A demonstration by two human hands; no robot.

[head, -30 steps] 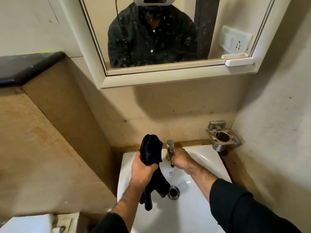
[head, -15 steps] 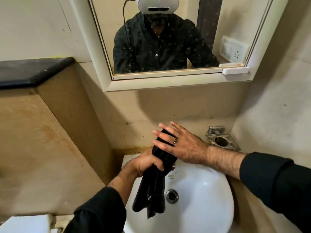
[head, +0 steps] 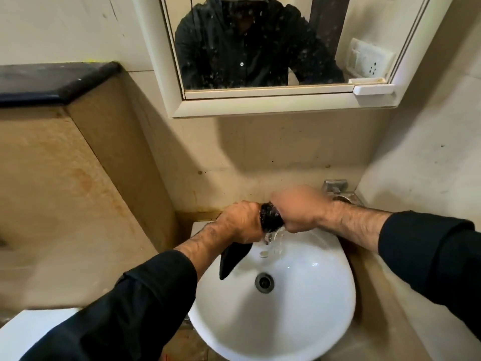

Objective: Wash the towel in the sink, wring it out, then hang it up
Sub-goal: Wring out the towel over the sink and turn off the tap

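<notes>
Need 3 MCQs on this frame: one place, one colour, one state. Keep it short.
1. Where is the towel?
A. in the drain
B. between both hands over the sink
C. on the ledge

2. Towel colour?
A. white
B. red
C. black

3. Towel state?
A. dry, folded
B. being wrung, water falling
C. hanging up

Answers:
1 B: left hand and right hand grip it above the basin.
2 C: the cloth is black.
3 B: water streams from the twisted part.
</notes>
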